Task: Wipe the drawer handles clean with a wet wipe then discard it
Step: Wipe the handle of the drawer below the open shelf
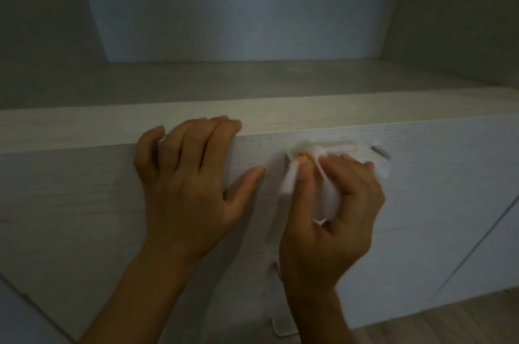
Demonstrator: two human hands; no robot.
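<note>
A white wet wipe (327, 192) is bunched in my right hand (334, 217), whose fingers curl round it and press it against the top drawer's bar handle (380, 152). Most of that handle is hidden under the wipe; only its right end shows. My left hand (188, 175) rests on the top edge of the pale wooden drawer unit (84, 203), fingers hooked over the edge and thumb on the drawer front. Below my right wrist, a lower drawer handle (280, 326) shows in part.
Above the drawers lies a bare wooden shelf surface (252, 82) inside a dim wardrobe recess with a pale back wall (238, 6). Wood flooring (449, 324) shows at the lower right. The scene is dark and my right hand is blurred.
</note>
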